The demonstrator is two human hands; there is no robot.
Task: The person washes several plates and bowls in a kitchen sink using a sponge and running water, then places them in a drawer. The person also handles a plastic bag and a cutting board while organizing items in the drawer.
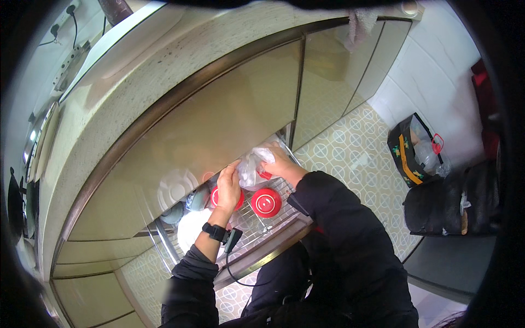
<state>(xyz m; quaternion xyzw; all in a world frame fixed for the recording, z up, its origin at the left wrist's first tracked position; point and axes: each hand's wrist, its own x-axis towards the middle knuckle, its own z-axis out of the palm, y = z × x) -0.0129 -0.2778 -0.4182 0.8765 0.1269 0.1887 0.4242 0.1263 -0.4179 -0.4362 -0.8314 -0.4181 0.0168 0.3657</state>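
Before me a wire pull-out drawer basket (254,227) stands drawn out from under the counter. My right hand (280,162) grips a translucent plastic bag (249,172) at the back right of the basket; something red shows by the bag. My left hand (229,184) lies along the bag's left edge, fingers extended; whether it holds the bag cannot be told. Beneath that hand is a red bowl (215,197), partly hidden. A second red bowl (266,203) sits upside down to its right. White dishware (190,231) and blue-patterned bowls (197,199) are at the left.
The drawer's front panel (266,256) is close to my legs. Glossy cabinet doors (229,106) under a stone countertop (135,78) overhang the basket's back. On the tiled floor (348,151) at the right stand a black patterned bag (406,151) and a black leather-like item (439,205).
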